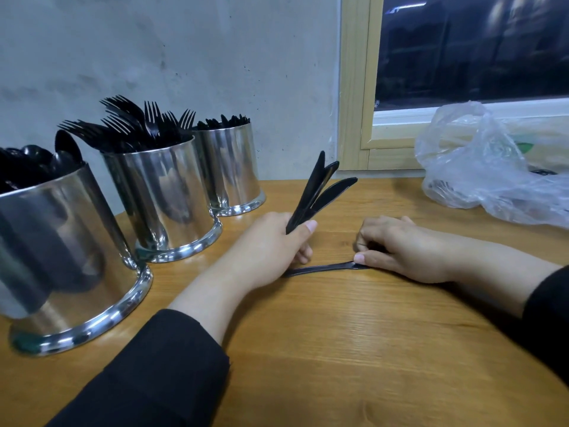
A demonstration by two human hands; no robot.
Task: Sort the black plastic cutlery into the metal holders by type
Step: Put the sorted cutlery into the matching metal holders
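Observation:
My left hand (274,241) grips a small bunch of black plastic knives (320,189), blades fanned up and to the right. My right hand (397,248) pinches one end of another black knife (323,268) that lies flat on the wooden table. Three shiny metal holders stand in a row on the left: the nearest (70,241) holds spoons, the middle one (166,198) is full of forks, the farthest (231,167) holds knives.
A crumpled clear plastic bag (480,167) lies at the back right, under a window with a wooden frame (357,87). A grey wall stands right behind the holders. The wooden table (338,349) stretches toward me.

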